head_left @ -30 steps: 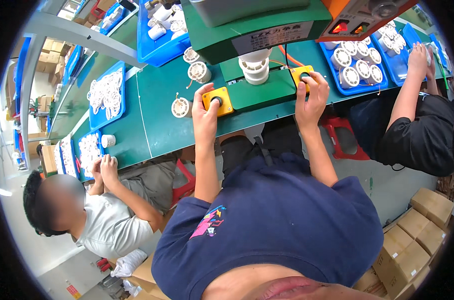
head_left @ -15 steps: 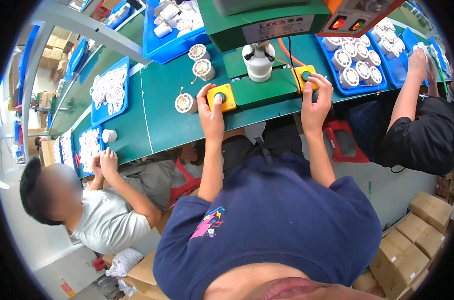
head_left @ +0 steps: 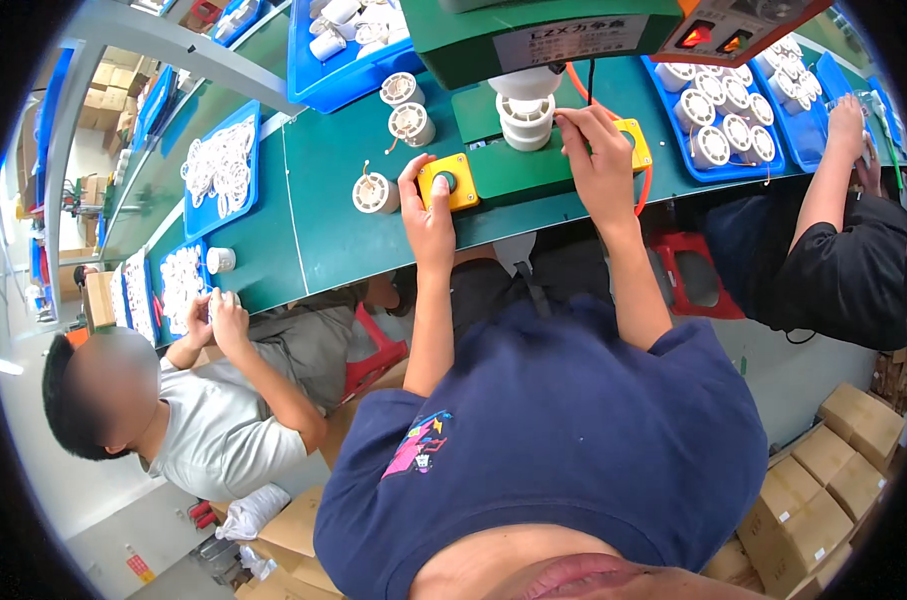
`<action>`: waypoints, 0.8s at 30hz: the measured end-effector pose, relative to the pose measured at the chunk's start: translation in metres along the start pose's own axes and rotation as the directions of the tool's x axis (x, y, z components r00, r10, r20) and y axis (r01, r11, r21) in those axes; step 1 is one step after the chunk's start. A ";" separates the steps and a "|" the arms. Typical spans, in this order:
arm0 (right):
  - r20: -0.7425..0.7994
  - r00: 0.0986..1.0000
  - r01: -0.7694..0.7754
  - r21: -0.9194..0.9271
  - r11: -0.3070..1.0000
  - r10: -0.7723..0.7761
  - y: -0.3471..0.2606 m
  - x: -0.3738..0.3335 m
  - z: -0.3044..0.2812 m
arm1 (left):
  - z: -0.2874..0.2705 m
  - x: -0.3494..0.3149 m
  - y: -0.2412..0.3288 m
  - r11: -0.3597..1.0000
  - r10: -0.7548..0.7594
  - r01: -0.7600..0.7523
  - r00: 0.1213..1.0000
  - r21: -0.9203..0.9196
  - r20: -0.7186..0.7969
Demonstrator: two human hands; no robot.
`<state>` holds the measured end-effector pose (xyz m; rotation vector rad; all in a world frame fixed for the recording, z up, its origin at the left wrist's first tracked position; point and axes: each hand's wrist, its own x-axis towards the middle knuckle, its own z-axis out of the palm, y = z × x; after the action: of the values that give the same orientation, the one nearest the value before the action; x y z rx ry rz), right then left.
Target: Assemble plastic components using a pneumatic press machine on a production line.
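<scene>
My left hand [head_left: 430, 221] wraps round the left yellow button box [head_left: 464, 181], its thumb at the green button [head_left: 444, 182]. My right hand [head_left: 602, 165] is off the right yellow button box [head_left: 634, 146], fingers stretched toward the white round part [head_left: 527, 125] on the green press base [head_left: 534, 175]. Its fingertips are close to the part's right side; I cannot tell whether they touch. Just above the part is the white press head [head_left: 525, 83], under the green press housing [head_left: 554, 45].
White spools [head_left: 376, 193] stand left of the press. Blue trays of spools [head_left: 714, 145] lie to the right, and a blue tray of white rings [head_left: 221, 170] to the left. People sit on both sides: a pale shirt [head_left: 229, 430] left, a black sleeve [head_left: 854, 270] right.
My right hand has left the right button and moved left toward the white part. The press head appears higher above the part. My left hand stays at its button box.
</scene>
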<state>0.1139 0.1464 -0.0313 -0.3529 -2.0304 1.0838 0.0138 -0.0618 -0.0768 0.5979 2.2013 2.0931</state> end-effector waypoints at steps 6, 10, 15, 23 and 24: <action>-0.020 0.998 -0.058 0.032 0.998 0.059 -0.015 0.006 0.004 | -0.001 0.002 -0.006 0.999 0.030 -0.030 0.999 0.039 -0.012; 0.224 0.961 -0.179 0.062 0.982 0.161 -0.025 0.010 0.012 | 0.002 -0.001 -0.004 0.998 0.035 -0.033 0.998 0.061 -0.046; 0.067 0.990 -0.132 0.137 0.982 0.123 -0.016 0.017 0.029 | 0.009 -0.017 -0.005 0.952 0.184 -0.131 0.967 0.276 -0.176; 0.031 0.998 -0.062 0.071 0.996 0.060 -0.016 0.011 0.022 | -0.011 -0.071 0.016 0.933 0.153 -0.088 0.975 0.348 -0.163; 0.020 0.995 -0.098 0.096 0.991 0.096 -0.016 0.010 0.020 | -0.018 -0.074 0.016 0.914 0.154 -0.081 0.976 0.398 -0.154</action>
<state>0.0941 0.1310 -0.0193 -0.3978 -1.9829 1.2432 0.0805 -0.1013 -0.0763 0.5924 2.7870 1.8296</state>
